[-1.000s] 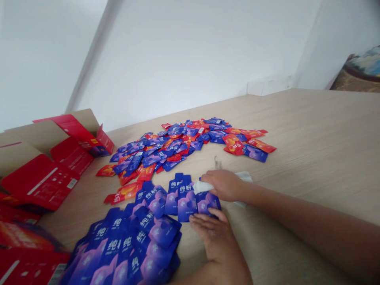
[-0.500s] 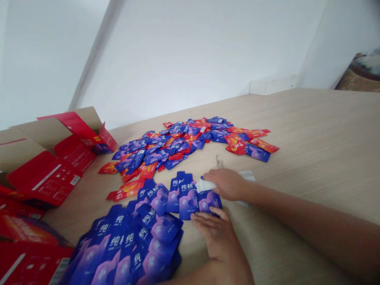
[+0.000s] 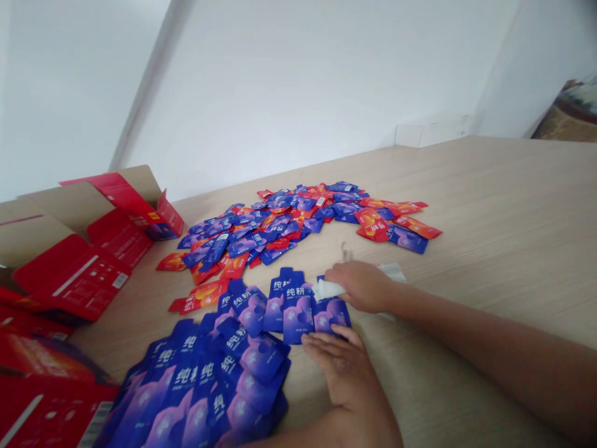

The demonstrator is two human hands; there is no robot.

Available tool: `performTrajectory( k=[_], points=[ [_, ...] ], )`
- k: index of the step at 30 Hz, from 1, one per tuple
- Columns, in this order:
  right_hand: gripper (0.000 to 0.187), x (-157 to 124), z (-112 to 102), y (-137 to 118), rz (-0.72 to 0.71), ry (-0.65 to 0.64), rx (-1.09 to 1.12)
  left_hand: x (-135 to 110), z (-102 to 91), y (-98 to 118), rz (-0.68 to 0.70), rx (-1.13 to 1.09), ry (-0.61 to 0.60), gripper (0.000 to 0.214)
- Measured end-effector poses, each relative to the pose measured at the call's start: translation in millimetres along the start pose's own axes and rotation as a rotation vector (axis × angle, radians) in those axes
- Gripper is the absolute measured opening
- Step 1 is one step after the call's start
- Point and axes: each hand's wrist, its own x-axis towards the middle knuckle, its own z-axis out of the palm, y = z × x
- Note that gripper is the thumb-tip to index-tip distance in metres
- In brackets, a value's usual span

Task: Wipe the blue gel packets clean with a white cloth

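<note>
In the head view my right hand [image 3: 359, 286] is closed on a crumpled white tissue [image 3: 329, 289], pressed onto the upper part of a blue-purple pouch [image 3: 330, 316]. More white tissue shows beyond the wrist. My left hand [image 3: 336, 362] lies flat with its fingers stretched out, thumb on the pouch's lower edge. Left of that pouch, a second blue-purple pouch [image 3: 297, 318] partly overlaps another one behind it. A large overlapping group of blue-purple pouches [image 3: 205, 386] covers the front left of the table.
A pile of mixed blue and orange-red sachets [image 3: 275, 224] spreads across the back of the wooden table [image 3: 489, 249]. Red cardboard boxes [image 3: 69, 280] with open flaps stand along the left. White wall panels [image 3: 303, 81] rise behind the table.
Both hands keep nearly the same place on the pouch. The whole view has shifted slightly; the pouches and boxes stay where they were.
</note>
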Motion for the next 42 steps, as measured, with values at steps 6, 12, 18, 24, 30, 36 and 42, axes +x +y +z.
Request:
performTrajectory(
  k=[6, 12, 18, 24, 30, 36, 42],
  points=[
    [0.025, -16, -6, -17, -0.159, -0.062, 0.089, 2, -5.1, 0, 0.042, 0.167, -0.002, 0.035],
    [0.031, -2, 2, -3, -0.027, -0.03, 0.004, 5, -9.4, 3, 0.04, 0.399, 0.0, 0.033],
    [0.028, -11, -5, -6, -0.026, 0.022, 0.0, 5, -5.0, 1, 0.092, 0.397, 0.04, 0.031],
    [0.025, -11, -2, -17, -0.138, -0.074, 0.089, 5, -7.1, 0, 0.079, 0.362, 0.016, 0.032],
    [0.034, -1, 1, -2, 0.003, -0.014, 0.029, 3, -13.7, -2, 0.049, 0.296, -0.016, 0.036],
    [0.024, -15, -4, -18, -0.144, -0.031, 0.088, 4, -8.7, 1, 0.042, 0.233, -0.039, 0.035],
    [0.03, -4, 5, -7, -0.023, -0.026, 0.042, 4, -10.4, 0, 0.046, 0.269, -0.038, 0.037]
  ],
)
